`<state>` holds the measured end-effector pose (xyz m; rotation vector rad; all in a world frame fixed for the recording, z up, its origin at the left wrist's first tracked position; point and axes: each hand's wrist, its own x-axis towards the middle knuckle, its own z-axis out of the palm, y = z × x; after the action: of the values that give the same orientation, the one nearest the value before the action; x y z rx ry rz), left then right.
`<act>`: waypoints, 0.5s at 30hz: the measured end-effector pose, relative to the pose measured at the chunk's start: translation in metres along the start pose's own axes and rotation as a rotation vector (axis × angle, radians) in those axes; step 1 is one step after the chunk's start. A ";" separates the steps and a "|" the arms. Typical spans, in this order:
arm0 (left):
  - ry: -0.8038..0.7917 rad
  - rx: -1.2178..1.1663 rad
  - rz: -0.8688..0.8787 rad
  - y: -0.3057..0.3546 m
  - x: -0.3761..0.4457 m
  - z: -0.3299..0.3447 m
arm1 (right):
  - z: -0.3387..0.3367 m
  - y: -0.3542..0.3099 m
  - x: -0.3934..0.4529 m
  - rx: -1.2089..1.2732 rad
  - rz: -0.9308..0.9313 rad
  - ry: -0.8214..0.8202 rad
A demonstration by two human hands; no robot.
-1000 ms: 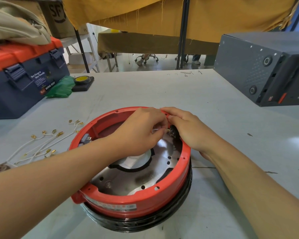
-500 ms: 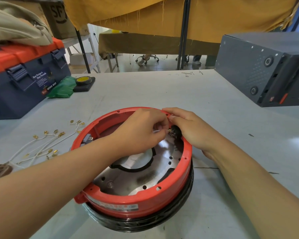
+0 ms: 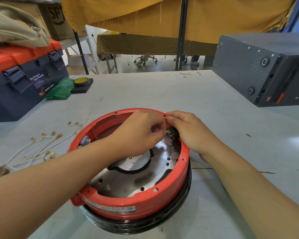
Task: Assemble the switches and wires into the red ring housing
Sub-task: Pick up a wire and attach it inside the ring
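Little has moved: left hand [image 3: 141, 133] pinches a wire; right hand [image 3: 192, 131] grips red housing [image 3: 136, 202] rim.

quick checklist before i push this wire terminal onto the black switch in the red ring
1. Red ring housing seated flat on the black base: ok.
2. Black switch set in the ring wall: ok.
3. Right hand steadying the rim by the switch: ok.
4. Left hand pinching the white wire: ok.
5. Terminal lined up with a switch pin: cannot tell.
6. Spare wires lying within reach on the table: ok.
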<state>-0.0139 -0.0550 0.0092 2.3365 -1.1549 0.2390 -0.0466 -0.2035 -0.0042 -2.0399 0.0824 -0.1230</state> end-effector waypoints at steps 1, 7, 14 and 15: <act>0.001 0.004 0.005 0.000 0.000 0.000 | 0.000 0.000 0.000 0.000 -0.001 0.003; 0.002 0.030 0.026 0.001 0.001 0.002 | 0.000 0.000 0.000 -0.010 0.000 0.000; -0.004 0.057 0.050 0.000 0.001 0.002 | -0.001 -0.001 -0.002 -0.023 -0.010 -0.004; -0.005 0.053 0.049 0.000 0.001 0.002 | -0.001 -0.001 -0.002 -0.024 -0.010 -0.005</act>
<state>-0.0136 -0.0570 0.0078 2.3578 -1.2230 0.2845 -0.0488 -0.2041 -0.0029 -2.0648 0.0705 -0.1238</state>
